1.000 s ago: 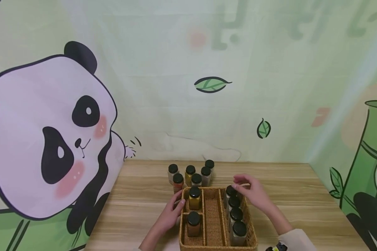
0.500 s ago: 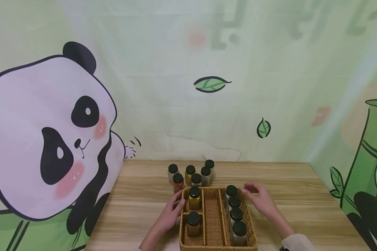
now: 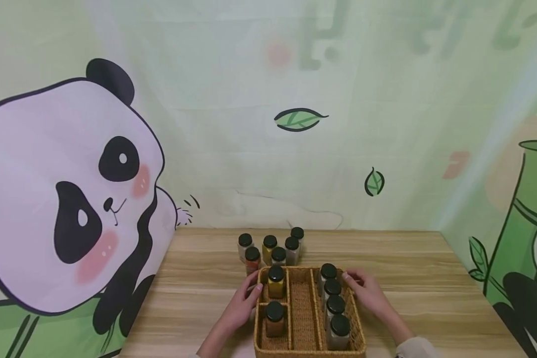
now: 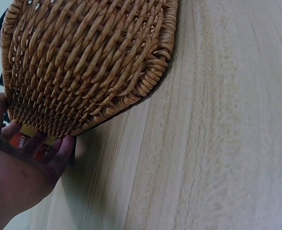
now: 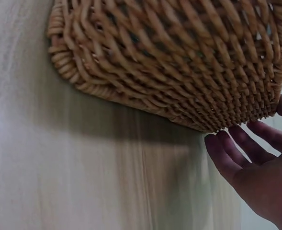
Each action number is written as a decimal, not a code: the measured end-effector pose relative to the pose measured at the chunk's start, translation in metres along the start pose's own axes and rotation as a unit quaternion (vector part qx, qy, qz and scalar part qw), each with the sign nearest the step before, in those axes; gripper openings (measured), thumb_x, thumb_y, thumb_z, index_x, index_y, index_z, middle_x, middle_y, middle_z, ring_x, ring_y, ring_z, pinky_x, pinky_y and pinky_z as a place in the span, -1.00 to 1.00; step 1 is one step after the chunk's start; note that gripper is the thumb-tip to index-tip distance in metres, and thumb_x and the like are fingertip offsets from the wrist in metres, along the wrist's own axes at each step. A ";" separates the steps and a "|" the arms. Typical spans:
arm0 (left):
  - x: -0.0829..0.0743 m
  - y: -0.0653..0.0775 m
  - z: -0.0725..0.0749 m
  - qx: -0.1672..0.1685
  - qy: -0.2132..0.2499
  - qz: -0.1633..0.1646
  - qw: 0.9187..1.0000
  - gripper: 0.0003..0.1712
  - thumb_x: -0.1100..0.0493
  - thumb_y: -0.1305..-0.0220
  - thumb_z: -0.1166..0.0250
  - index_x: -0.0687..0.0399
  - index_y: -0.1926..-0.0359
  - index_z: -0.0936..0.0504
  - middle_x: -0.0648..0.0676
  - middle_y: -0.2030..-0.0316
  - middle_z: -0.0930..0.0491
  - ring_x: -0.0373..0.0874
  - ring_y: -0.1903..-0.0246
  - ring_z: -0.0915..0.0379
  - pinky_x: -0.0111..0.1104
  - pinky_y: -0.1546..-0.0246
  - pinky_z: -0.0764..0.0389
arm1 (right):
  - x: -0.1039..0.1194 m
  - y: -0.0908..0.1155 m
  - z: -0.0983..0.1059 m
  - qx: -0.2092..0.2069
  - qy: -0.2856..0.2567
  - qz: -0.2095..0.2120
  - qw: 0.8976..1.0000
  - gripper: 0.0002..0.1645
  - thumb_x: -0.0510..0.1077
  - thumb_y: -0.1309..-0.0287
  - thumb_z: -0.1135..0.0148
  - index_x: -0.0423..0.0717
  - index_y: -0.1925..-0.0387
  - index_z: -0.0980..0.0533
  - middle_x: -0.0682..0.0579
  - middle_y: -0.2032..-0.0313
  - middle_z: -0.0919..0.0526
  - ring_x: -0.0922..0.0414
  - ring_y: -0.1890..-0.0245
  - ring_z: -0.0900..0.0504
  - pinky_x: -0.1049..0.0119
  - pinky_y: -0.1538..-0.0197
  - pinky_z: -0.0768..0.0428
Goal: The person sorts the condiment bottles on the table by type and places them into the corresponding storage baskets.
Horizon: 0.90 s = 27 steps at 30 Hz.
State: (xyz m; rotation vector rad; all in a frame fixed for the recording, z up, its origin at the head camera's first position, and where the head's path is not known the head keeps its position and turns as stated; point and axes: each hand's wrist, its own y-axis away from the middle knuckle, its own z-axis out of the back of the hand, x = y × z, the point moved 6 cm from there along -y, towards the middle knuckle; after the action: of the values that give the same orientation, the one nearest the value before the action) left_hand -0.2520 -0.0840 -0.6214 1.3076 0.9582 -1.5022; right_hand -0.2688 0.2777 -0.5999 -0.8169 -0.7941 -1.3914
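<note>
A brown wicker basket (image 3: 303, 353) with divided compartments sits on the table. My left hand (image 3: 240, 307) grips its far left corner, thumb at the rim; the left wrist view shows the fingers (image 4: 62, 155) wrapped round the end wall. At the far right corner, my right hand (image 3: 370, 294) holds the basket with its thumb near the rim and its fingers (image 5: 222, 155) against the outer weave. Several black-capped spice jars (image 3: 338, 338) line the right compartment. One yellow jar (image 3: 275, 284) and one brown jar (image 3: 275, 323) stand in the two left compartments. The middle compartment holds no jar.
Several more black-capped spice jars stand on the wooden table (image 3: 197, 278) just behind the basket, among them an orange-red one (image 3: 252, 264) and a yellow one (image 3: 269, 252). A cloth backdrop with printed pandas (image 3: 62, 149) hangs behind the table.
My right hand has moved from above the farthest jar in the right compartment, out to the right, then in and down onto the basket's far right corner. The left hand stays put.
</note>
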 end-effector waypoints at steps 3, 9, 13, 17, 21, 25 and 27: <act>-0.002 -0.002 0.000 -0.005 -0.010 -0.003 1.000 -0.33 -0.01 -0.73 -0.01 0.12 -0.66 -0.11 0.39 -0.55 -0.18 0.39 -0.50 -0.17 0.10 -0.32 -0.54 | -0.001 0.002 -0.001 0.011 -0.011 -0.007 1.000 -0.43 0.01 -0.61 -0.15 -0.42 -0.29 -0.52 -0.26 -0.11 -0.69 -0.13 -0.14 -0.65 0.06 -0.10 -0.69; -0.001 -0.002 0.001 -0.014 -0.010 -0.003 1.000 -0.31 -0.05 -0.72 -0.03 0.10 -0.66 -0.12 0.39 -0.55 -0.19 0.39 -0.49 -0.19 0.09 -0.29 -0.57 | -0.002 0.002 -0.003 0.035 -0.050 -0.024 0.998 -0.35 0.08 -0.62 -0.12 -0.42 -0.35 -0.46 -0.35 -0.22 -0.62 -0.25 -0.27 -0.57 -0.16 -0.20 -0.64; 0.001 0.000 0.003 -0.018 -0.011 0.000 1.000 -0.31 -0.03 -0.72 -0.03 0.11 -0.66 -0.12 0.40 -0.55 -0.18 0.42 -0.49 -0.18 0.10 -0.28 -0.58 | -0.008 0.003 -0.008 0.030 -0.074 -0.038 0.996 -0.36 0.07 -0.61 -0.13 -0.41 -0.34 -0.47 -0.35 -0.21 -0.62 -0.21 -0.22 -0.59 -0.05 -0.06 -0.72; 0.000 0.001 0.006 -0.024 -0.013 0.003 1.000 -0.30 -0.06 -0.71 -0.04 0.10 -0.65 -0.14 0.39 -0.55 -0.19 0.42 -0.49 -0.17 0.10 -0.29 -0.56 | -0.012 0.000 -0.014 0.016 -0.108 -0.054 0.993 -0.37 0.09 -0.58 -0.18 -0.37 -0.31 -0.51 -0.30 -0.16 -0.63 -0.13 -0.11 -0.64 0.03 0.07 -0.77; 0.001 0.001 0.004 -0.012 -0.005 0.006 1.000 -0.29 -0.07 -0.71 -0.04 0.13 -0.66 -0.12 0.41 -0.56 -0.16 0.44 -0.49 -0.17 0.10 -0.27 -0.58 | -0.015 0.001 -0.013 0.001 -0.108 -0.059 0.992 -0.42 0.09 -0.56 -0.21 -0.33 -0.25 -0.56 -0.24 -0.11 -0.67 -0.08 -0.07 -0.65 0.09 0.04 -0.74; 0.003 0.000 0.001 -0.010 0.000 0.011 1.000 -0.30 -0.08 -0.71 -0.02 0.10 -0.66 -0.13 0.39 -0.56 -0.17 0.42 -0.49 -0.17 0.08 -0.29 -0.57 | -0.017 0.002 -0.009 -0.007 -0.083 -0.052 0.995 -0.40 0.13 -0.56 -0.21 -0.32 -0.24 -0.58 -0.20 -0.11 -0.69 -0.06 -0.11 -0.63 0.16 -0.03 -0.67; 0.003 -0.001 -0.001 -0.013 0.002 0.012 1.000 -0.30 -0.09 -0.71 -0.02 0.11 -0.65 -0.14 0.39 -0.56 -0.17 0.42 -0.49 -0.17 0.09 -0.29 -0.57 | -0.017 0.002 -0.007 -0.007 -0.078 -0.048 0.996 -0.38 0.13 -0.56 -0.19 -0.34 -0.24 -0.57 -0.19 -0.10 -0.69 -0.03 -0.09 -0.63 0.18 -0.02 -0.66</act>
State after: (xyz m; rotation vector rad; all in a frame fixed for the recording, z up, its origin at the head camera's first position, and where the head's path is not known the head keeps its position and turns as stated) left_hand -0.2529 -0.0830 -0.6248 1.2990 0.9584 -1.4655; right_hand -0.2668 0.2809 -0.6184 -0.9175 -0.9558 -1.4322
